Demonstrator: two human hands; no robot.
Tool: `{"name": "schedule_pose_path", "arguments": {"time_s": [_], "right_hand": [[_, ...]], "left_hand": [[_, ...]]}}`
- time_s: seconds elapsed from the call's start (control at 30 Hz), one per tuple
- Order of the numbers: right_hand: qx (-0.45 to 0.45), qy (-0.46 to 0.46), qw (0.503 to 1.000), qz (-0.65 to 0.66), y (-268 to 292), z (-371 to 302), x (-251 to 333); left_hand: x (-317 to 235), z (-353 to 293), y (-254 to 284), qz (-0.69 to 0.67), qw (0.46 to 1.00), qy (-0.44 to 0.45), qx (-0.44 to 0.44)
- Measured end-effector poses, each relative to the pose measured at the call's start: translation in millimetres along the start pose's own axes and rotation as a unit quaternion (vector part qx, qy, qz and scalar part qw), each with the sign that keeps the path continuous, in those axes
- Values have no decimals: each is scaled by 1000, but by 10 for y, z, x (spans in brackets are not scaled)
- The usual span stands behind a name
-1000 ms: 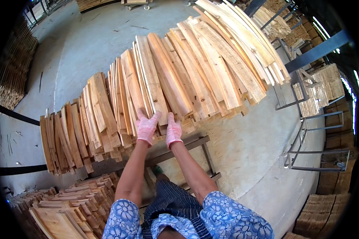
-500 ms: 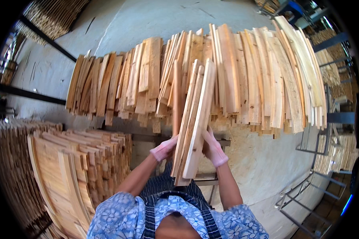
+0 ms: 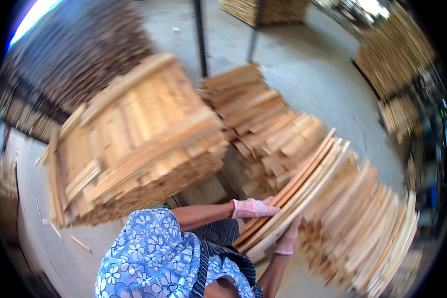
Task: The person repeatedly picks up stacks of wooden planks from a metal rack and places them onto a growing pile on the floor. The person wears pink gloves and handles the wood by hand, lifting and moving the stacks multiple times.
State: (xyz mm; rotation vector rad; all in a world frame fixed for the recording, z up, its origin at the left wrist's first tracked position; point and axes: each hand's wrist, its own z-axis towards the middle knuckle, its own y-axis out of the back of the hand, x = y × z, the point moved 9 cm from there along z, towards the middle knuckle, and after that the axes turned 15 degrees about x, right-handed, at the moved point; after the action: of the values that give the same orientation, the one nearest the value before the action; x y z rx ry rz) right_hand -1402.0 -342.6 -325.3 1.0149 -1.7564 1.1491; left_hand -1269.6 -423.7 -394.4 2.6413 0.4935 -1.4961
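Several long, narrow wooden boards [image 3: 303, 191] are held together on edge in front of my body, slanting up to the right. My left hand [image 3: 255, 208], in a pink-and-white knit glove, is closed against the left side of this bundle. On the other side my right hand [image 3: 289, 238], gloved alike, grips it too; its fingers are partly hidden by the wood. Just beyond and to the right of the bundle lies a long row of loose boards [image 3: 365, 223], slightly blurred.
To my left stands a big stack of boards [image 3: 129, 144] with crosswise strips on top. The row of boards continues away at upper middle [image 3: 258, 104], near a dark upright post [image 3: 200, 39]. Tall lumber stacks [image 3: 395, 54] stand farther off on the grey concrete floor [image 3: 323, 69].
My view and body have turned left, so the big stack now fills the left side. The held boards have swung with me, still between both hands, and now slant to the right.
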Motion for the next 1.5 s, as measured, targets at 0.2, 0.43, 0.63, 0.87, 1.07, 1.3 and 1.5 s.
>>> {"name": "schedule_pose_path", "arguments": {"time_s": [0.2,0.43,0.63,0.87,1.07,1.3,1.5], "right_hand": [[180,15,983,-35,-1600,665,762],[482,-49,875,-24,-4124,765,623],[539,-116,832,-64,-5186,1254,31],[450,-22,810,-376,-4450,2287,-121],[316,247,603,-689,-4586,1853,962],[423,195,497,-732,-5767,562,-104],[417,155,526,-724,-5958,784,-380]], "left_hand": [[-1130,-1941,901,-102,934,-327,-102],[-557,-4376,1477,-74,863,0,-500],[162,-5228,1876,-10,776,172,-606],[882,-5229,1461,-114,751,264,-594],[253,-5103,1305,40,663,348,-661],[1780,-6009,1294,-210,608,320,-696],[2134,-5714,1408,-348,655,18,-670]]}}
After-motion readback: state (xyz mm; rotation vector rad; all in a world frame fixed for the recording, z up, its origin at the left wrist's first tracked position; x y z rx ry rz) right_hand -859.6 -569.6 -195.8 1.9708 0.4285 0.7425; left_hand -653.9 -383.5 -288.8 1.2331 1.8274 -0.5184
